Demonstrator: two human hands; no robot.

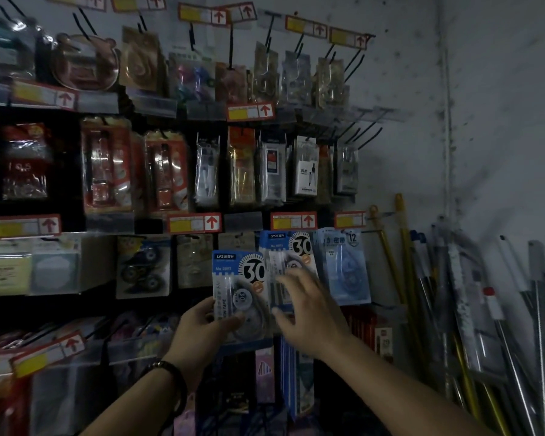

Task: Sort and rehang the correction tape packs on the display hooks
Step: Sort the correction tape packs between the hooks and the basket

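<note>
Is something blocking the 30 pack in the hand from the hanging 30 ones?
Only the right hand, spread over the lower part of the hanging packs. The held pack in the left hand sits just beside them.

The correction tape pack (238, 278) you hold in your left hand (202, 324) carries the brand "LPS" with Chinese characters on its blue header. It also has a large "30" in a dial ring and "TAPE" running up its left edge. The digits of its "No." line are too blurred to read. The hanging pack (291, 247) behind your right hand (309, 309) shows the same "LPS" and "30". The pale blue pack (343, 265) just beside it bears "12". A red packet (24, 162) up on your left reads "0.5". The shelf price tags (195, 222) show red up-arrows, and their print is unreadable.
</note>
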